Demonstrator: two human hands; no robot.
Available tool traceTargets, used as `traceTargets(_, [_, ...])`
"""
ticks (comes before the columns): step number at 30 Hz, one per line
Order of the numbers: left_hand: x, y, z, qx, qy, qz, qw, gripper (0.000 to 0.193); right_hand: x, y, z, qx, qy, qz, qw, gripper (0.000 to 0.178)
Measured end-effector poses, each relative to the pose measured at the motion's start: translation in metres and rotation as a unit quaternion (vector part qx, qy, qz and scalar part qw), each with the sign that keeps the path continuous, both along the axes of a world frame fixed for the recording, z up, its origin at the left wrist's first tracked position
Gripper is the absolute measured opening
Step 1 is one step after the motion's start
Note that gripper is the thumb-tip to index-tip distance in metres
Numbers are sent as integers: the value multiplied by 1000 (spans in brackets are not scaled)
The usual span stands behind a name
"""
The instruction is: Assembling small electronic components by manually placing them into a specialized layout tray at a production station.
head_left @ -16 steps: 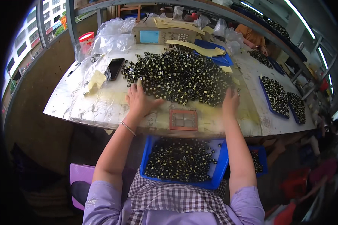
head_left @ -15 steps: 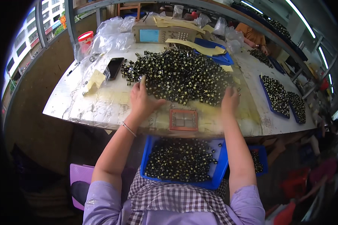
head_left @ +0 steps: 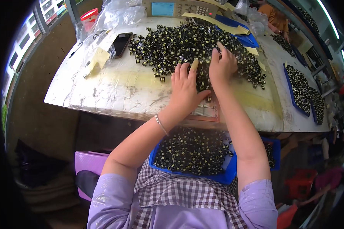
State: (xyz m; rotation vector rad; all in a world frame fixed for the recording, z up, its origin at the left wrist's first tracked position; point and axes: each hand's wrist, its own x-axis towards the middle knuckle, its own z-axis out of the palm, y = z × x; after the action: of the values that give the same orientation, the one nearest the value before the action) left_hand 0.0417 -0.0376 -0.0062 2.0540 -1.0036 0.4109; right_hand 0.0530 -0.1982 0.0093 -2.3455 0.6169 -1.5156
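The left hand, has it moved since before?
Yes. The left hand has moved to the right, farther from the black phone.

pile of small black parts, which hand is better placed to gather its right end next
Probably the right hand: it is over the pile, right of its middle and nearer that end. The left hand is at the front edge, further left, and would have to reach past the right.
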Motion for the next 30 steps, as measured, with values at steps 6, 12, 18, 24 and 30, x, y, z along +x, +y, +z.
traceTargets(6, [-10, 23, 7, 23, -27, 7, 999, 98, 19, -1, 22, -49, 41, 6, 998, 35])
traceTargets(12, [23, 85, -10, 16, 4, 125, 992, 64, -73, 6, 35, 22, 29, 241, 970, 32])
traceTargets(18, [13, 51, 3, -67, 4, 31, 997, 20, -154, 48, 2, 7, 110, 299, 948, 19])
traceTargets(24, [-6, 31, 15, -126, -21, 10, 992, 17, -155, 44, 0, 44, 119, 286, 950, 17])
traceTargets(30, [-39, 29, 11, -35, -3, -60, 998, 20, -155, 47, 9, 40, 144, 284, 947, 21])
